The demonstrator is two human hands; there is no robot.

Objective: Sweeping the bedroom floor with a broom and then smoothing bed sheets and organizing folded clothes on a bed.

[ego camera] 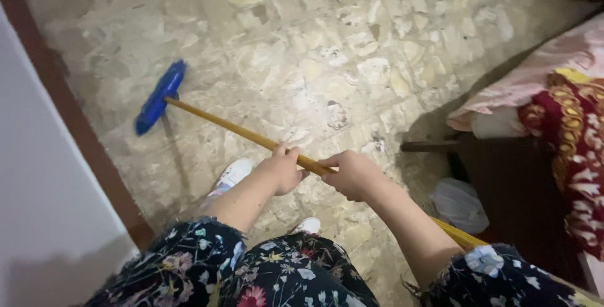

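A broom with a blue head (160, 97) and a long yellow wooden handle (233, 129) reaches across the stone floor toward the left wall. My left hand (283, 168) is wrapped around the handle, further down the stick toward the head. Just behind it, my right hand (352, 173) grips the same handle, and the rest of the stick runs under my right forearm to the lower right. The blue head rests on the floor close to the dark red skirting. My white shoes (234, 173) show below my arms, and floral sleeves cover my upper arms.
A pale wall with a dark red skirting (82, 124) runs down the left. A bed with pink sheet and a red and gold patterned blanket (569, 131) stands at the right on a dark frame. A crumpled plastic bag (459, 203) lies beside it. The floor (327, 43) is irregular beige stone.
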